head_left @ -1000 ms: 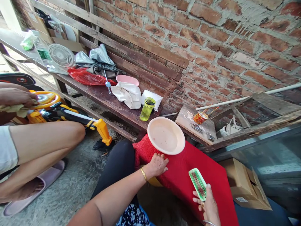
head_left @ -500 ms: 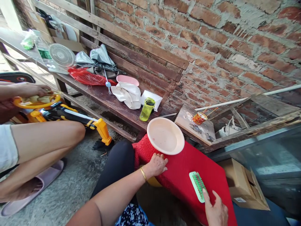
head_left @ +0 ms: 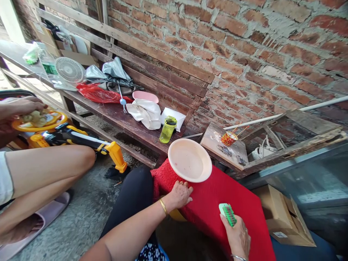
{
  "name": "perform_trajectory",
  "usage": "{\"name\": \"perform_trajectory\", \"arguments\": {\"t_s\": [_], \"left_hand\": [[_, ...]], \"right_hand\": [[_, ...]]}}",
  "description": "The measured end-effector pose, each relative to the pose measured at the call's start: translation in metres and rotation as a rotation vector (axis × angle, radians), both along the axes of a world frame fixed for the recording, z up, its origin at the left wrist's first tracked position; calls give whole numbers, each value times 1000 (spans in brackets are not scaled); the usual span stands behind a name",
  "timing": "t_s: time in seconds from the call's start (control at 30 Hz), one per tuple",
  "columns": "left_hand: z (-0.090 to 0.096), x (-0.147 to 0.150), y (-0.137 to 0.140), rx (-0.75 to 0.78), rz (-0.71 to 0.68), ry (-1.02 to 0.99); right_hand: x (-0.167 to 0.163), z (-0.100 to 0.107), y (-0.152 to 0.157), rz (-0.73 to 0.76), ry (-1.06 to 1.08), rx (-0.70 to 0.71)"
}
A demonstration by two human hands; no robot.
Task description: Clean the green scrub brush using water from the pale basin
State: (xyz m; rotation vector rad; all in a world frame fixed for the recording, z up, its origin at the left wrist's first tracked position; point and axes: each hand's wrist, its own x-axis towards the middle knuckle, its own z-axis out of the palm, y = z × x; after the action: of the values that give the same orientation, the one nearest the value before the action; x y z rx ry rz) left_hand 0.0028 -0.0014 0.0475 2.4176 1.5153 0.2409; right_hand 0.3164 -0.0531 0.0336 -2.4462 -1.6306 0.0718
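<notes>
My right hand (head_left: 238, 233) grips a light green scrubbing brush (head_left: 228, 214) with green bristles, held over the red cloth (head_left: 209, 197). The bristles face up. My left hand (head_left: 179, 195), with a gold bangle at its wrist, rests on the near edge of the cloth. Its fingers are bent and lie just below the rim of the pale pink basin (head_left: 189, 163), with the thumb apart. The basin stands on the far end of the cloth, and no contents show in it apart from a few small specks.
A green water bottle (head_left: 168, 129) and a white bag (head_left: 145, 113) stand on the wooden bench (head_left: 122, 121). At left, another person's hand (head_left: 23, 107) is over a yellow ring. A cardboard box (head_left: 284, 215) sits at right. A small board (head_left: 217, 139) carries a red cup (head_left: 228, 138).
My right hand has closed around the brush that lay on the cloth, with its fingers now wrapped about it. My left hand stays on the cloth. The view has shifted slightly.
</notes>
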Motion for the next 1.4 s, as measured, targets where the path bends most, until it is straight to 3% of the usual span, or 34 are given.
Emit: {"name": "perform_trajectory", "arguments": {"t_s": [0.3,0.53,0.63,0.73,0.97,1.07,1.17,1.3,1.4], "left_hand": [[9,-1,-4,-27,-1,5],[17,-3,-5,-45,-2,2],[15,-3,-4,-38,1,6],[10,-2,-3,-29,-1,7],[5,2,-3,-4,11,-7],[5,1,-3,-2,5,7],[5,1,-2,5,12,12],[6,-1,-3,-4,11,10],[3,-2,-4,16,8,-7]], "right_hand": [[-20,-3,-9,-1,83,185],[-96,-19,-1,369,67,305],[-105,-19,9,423,12,294],[-78,-13,16,313,-32,241],[59,-3,-10,-255,-15,146],[74,-1,-20,-313,-18,193],[35,0,-15,-179,51,189],[-55,-9,5,202,164,280],[-97,-16,22,451,150,306]]}}
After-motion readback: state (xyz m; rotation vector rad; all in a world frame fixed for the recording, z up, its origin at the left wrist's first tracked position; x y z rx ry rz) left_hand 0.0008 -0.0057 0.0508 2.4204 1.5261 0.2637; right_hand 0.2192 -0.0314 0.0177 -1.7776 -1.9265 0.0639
